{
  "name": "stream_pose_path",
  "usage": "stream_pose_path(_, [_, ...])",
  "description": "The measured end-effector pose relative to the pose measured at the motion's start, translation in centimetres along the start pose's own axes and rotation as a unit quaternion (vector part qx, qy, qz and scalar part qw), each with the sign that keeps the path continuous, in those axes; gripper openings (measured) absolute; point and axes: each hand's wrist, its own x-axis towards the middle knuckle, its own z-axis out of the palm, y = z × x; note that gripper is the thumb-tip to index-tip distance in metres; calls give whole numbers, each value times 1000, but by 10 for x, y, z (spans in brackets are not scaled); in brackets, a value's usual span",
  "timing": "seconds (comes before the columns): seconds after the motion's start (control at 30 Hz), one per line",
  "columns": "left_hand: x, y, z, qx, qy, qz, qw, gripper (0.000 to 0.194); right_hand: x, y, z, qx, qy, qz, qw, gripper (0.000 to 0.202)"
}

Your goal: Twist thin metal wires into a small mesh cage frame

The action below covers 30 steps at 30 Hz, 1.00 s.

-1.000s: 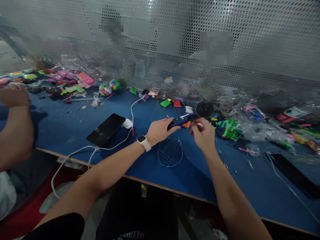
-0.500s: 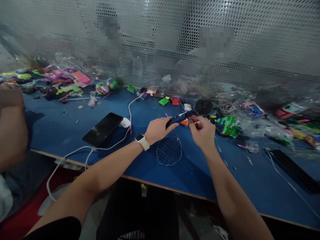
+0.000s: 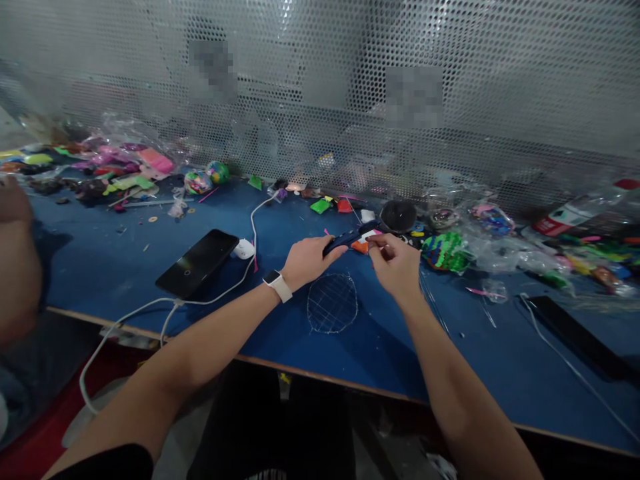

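Note:
My left hand (image 3: 313,257), with a pale-strapped watch (image 3: 278,284) at its wrist, is closed around a slim dark blue tool (image 3: 345,239). Its exact kind I cannot make out; it points up and to the right. Just right of the tool's far end, my right hand (image 3: 396,263) has its thumb and fingers pinched together. Whatever that pinch holds, if anything, is too small to tell. An orange packet (image 3: 360,247) lies beside these fingertips. Below both hands, an oval grid of thin whitish lines (image 3: 333,303) shows on the blue tabletop (image 3: 280,327).
A black phone (image 3: 197,263) with a white cable (image 3: 215,297) lies at left; another dark phone (image 3: 575,337) is at right. Colourful packets and plastic bags (image 3: 120,160) line the perforated metal panel (image 3: 310,87). A bottle (image 3: 570,217) lies back right. Another person's arm (image 3: 17,267) rests at far left.
My right hand's fingers have drawn slightly away from the tool's far end. The left hand keeps its hold. The whole view has shifted a little.

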Motion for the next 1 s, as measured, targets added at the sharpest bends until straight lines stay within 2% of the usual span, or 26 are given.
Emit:
stream_pose_path(0.47, [0, 0, 0, 2, 2, 4, 1000, 58, 1, 5, -1, -6, -1, 4, 1000, 24])
stream_pose_path(0.57, [1, -3, 0, -15, 15, -1, 1000, 58, 3, 4, -5, -16, -26, -1, 1000, 24])
stream_pose_path(0.67, [4, -9, 1, -72, 52, -18, 996, 59, 7, 7, -14, -21, -62, -18, 998, 23])
stream_pose_path(0.8, [10, -17, 4, -225, 106, -70, 966, 65, 16, 18, -31, 78, -70, 16, 994, 36])
stream_pose_path(0.93, [13, -17, 8, -383, 124, -119, 908, 69, 24, 30, -38, 249, 17, 54, 967, 49])
stream_pose_path(1.0, [12, -14, 10, -427, 115, -124, 888, 72, 22, 31, -31, 261, 37, 40, 964, 51])
